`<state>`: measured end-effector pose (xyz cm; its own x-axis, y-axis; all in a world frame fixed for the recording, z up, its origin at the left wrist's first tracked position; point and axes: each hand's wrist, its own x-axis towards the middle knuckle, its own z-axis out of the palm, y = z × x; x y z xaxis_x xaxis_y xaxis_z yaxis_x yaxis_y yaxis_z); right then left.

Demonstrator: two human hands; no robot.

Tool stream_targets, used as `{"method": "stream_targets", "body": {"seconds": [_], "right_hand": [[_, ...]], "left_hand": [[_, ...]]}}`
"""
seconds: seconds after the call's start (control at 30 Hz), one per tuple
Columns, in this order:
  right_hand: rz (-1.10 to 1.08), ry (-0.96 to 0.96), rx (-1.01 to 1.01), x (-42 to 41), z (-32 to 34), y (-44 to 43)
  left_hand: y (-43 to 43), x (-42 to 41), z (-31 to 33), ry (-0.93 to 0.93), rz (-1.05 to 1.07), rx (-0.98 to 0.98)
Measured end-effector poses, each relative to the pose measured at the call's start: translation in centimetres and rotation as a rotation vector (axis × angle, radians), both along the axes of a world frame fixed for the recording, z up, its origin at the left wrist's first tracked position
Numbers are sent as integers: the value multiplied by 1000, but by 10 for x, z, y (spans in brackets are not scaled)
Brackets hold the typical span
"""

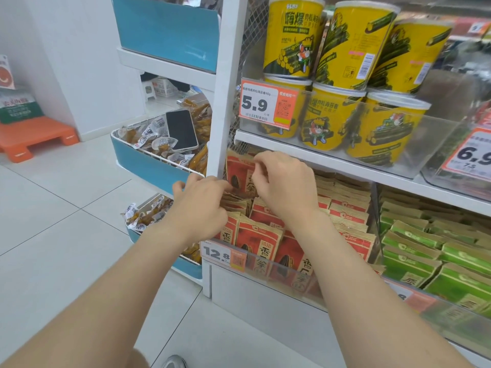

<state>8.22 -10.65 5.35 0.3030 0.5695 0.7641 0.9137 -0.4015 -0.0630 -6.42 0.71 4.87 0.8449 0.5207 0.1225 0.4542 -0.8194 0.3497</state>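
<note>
Red-and-tan seed packets [240, 176], green packets [425, 251], yellow tubs [292, 38], blue bins [148, 166], orange stool [37, 136].

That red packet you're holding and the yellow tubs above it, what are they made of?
Red packet: paper-like, matte, with a creased brown top edge; lining unseen. Yellow tubs: probably cardboard under a glossy printed wrap that catches light, with pale lids that look plastic.

There were six yellow canisters [291, 38] — three stacked upon three — one phone [182, 130], three blue bins [148, 166], one orange step [37, 134], three readable price tags [265, 103] and two hands [198, 205].
</note>
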Motion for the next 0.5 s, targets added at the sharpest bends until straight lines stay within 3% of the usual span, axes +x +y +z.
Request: {"method": "stream_targets", "body": {"seconds": [0.13,0.3,0.4,0.5], "right_hand": [[77,-79,330,-4,12,-20],[102,84,624,-20,35,-54],[91,257,746,-32,44,-74],[124,548,814,-45,47,-88]], "left_hand": [[-13,0,8,-209,98,-143],[-37,6,17,-650,84,-215],[-72,8,33,-822,-5,-431],[-102,12,39,-887,-125,-664]]}}
